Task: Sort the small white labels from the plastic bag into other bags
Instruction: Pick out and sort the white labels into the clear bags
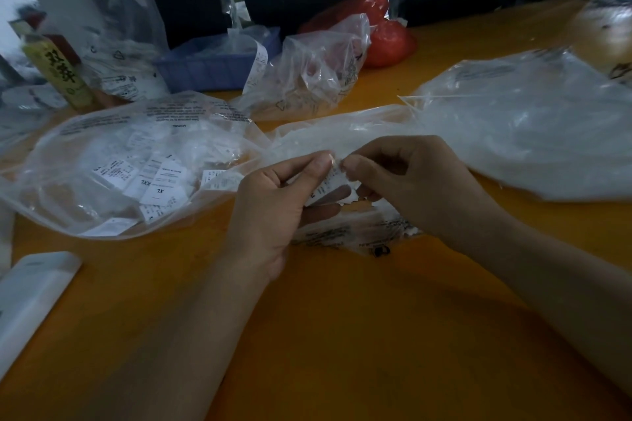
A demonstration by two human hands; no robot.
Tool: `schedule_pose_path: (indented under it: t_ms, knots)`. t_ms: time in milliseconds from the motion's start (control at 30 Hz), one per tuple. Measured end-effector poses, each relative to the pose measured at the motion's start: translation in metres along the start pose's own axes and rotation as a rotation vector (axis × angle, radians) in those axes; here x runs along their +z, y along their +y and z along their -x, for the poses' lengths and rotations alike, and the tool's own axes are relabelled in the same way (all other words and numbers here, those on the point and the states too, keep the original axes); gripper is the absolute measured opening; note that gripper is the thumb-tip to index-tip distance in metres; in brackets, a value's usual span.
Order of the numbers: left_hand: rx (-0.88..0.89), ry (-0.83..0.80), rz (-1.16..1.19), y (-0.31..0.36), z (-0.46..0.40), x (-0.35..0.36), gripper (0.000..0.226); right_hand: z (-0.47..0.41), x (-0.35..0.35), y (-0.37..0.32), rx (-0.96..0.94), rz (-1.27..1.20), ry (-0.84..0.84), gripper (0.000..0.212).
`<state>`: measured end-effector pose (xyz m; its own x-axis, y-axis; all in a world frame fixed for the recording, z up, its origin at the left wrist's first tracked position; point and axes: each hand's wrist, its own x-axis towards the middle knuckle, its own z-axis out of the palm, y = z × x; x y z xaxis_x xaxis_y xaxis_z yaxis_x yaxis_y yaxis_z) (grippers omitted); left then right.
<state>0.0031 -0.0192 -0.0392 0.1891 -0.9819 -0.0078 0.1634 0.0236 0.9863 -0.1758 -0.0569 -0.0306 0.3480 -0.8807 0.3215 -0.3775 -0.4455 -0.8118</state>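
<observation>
My left hand and my right hand meet over the middle of the orange table. Together they pinch a small stack of white labels between thumbs and fingertips. To the left lies a clear plastic bag holding several white size labels, some marked XL. A larger clear bag stretches from behind my hands to the right. Under my right hand lies a flat printed clear bag.
At the back stand a blue basket, a crumpled clear bag, a red bag and a yellow-green bottle. A white flat box lies at the left front edge.
</observation>
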Motion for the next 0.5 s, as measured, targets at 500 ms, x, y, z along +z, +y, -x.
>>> schedule_pose_path:
  t_ms: [500]
  knots:
    - [0.166,0.065,-0.217,-0.002,-0.007,-0.007,0.034,-0.005,-0.002,0.010,0.058,-0.125,0.129,0.014]
